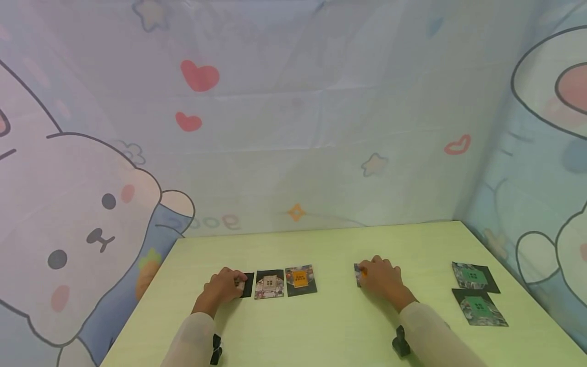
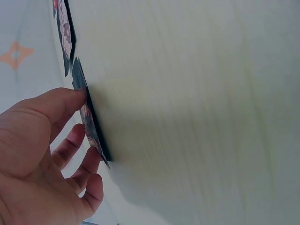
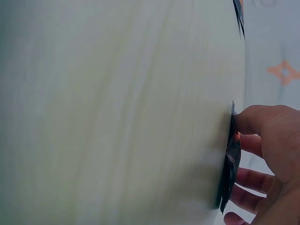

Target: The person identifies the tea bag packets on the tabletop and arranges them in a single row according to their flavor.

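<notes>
My left hand (image 1: 222, 285) is at the left end of a short row, holding a dark flat packet (image 1: 248, 285) between thumb and fingers. In the left wrist view the thumb lies near one end of that packet and the fingertips near the other, close over the tabletop. My right hand (image 1: 382, 276) holds another packet (image 1: 357, 276) with an orange label, mostly hidden by the fingers in the head view. The right wrist view shows its dark edge (image 3: 227, 173) just by the tabletop, thumb at one end and fingers at the other.
Between the hands lie a packet with a pale pink label (image 1: 269, 292) and one with an orange label (image 1: 308, 288). Two green-labelled packets (image 1: 472, 275) lie at the right, slightly overlapping. Behind the pale yellow-green table (image 1: 298, 336) hangs a cartoon-printed curtain (image 1: 293, 127).
</notes>
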A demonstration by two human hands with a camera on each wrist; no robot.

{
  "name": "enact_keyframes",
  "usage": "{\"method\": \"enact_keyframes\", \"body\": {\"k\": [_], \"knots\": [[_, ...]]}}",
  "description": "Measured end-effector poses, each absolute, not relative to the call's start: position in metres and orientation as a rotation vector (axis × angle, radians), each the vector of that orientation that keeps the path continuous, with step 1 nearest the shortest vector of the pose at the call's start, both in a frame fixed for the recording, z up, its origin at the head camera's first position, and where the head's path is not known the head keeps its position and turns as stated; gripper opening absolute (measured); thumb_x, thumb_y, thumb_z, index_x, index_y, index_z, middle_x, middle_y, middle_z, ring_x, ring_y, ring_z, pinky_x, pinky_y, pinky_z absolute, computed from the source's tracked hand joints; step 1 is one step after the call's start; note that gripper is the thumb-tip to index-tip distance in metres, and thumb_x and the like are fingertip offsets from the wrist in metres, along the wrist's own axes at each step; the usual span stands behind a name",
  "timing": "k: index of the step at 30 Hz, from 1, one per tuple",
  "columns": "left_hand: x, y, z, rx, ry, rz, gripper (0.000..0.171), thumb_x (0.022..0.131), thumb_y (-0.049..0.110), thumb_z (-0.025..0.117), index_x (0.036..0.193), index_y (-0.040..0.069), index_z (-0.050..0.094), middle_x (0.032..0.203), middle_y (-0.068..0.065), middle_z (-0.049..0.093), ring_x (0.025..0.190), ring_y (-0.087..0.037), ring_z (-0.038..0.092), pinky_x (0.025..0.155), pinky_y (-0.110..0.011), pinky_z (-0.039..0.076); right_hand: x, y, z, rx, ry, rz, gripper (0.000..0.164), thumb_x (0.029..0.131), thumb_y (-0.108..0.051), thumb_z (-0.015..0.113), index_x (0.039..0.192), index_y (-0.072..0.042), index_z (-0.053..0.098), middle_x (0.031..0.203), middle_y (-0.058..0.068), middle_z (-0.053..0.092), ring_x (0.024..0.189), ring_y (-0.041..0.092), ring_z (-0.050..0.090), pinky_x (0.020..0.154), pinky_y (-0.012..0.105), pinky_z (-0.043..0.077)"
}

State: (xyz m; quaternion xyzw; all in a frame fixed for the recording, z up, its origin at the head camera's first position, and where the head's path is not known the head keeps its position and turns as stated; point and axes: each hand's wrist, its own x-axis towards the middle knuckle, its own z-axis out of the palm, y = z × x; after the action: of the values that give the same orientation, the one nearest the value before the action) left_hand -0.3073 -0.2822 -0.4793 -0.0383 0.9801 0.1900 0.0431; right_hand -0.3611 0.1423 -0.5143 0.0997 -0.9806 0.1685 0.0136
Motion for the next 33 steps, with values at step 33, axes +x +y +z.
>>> {"method": "enact_keyframes", "body": {"k": [33], "knots": [[-0.309, -0.283, -0.481, -0.136, 3.006, 0.566, 0.027, 0.088, 0.014, 0.075, 0.114, 0.021, 0.073, 0.131, -0.012, 0.057, 0.115, -0.043, 0.053, 0.094, -0.064, 0.041, -0.356, 0.074, -0.511, 0.410, -3.045, 0.499, 0.041, 0.090, -0.031, 0.068, 0.130, -0.023, 0.068, 0.114, 0.008, 0.060, 0.102, 0.030, 0.055, 0.080, 0.049, 0.042]]}}
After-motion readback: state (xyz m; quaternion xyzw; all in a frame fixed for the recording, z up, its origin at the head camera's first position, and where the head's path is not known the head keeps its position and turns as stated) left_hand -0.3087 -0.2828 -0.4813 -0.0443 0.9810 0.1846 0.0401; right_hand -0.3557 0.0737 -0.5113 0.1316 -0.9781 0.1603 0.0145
